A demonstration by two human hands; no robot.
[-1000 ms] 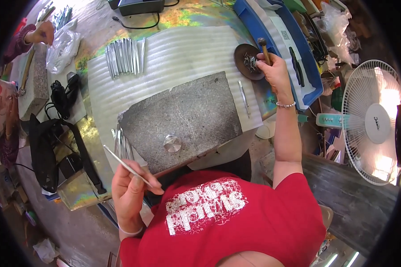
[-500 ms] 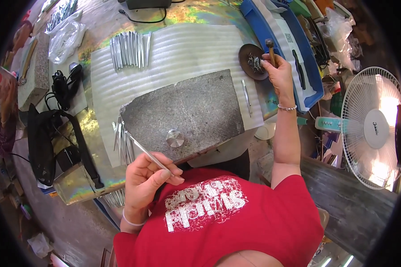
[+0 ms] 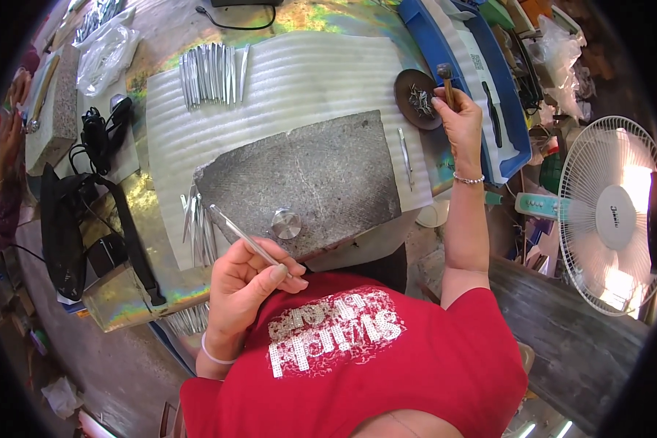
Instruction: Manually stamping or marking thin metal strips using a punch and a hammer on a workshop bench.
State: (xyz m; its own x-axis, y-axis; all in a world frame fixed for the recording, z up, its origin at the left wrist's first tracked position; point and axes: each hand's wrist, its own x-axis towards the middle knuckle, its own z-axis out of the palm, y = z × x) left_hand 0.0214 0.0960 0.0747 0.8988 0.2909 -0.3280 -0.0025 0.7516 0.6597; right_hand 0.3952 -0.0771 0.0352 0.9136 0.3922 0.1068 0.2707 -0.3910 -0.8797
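Silver rod (image 3: pixel 235 231) is resting between the thumb and fingertips of the left hand (image 3: pixel 237 292), which is curling half closed near the front edge of a grey stone slab (image 3: pixel 306 160). Right hand (image 3: pixel 462 128) is closing around the wooden handle of a small hammer (image 3: pixel 447 91), just beside a brown dish (image 3: pixel 404 82) that is holding metal bits (image 3: pixel 420 101). Round metal weight (image 3: pixel 286 223) is sitting on the slab; metal strips (image 3: pixel 213 74) are lying on white foam (image 3: pixel 306 80) beyond it.
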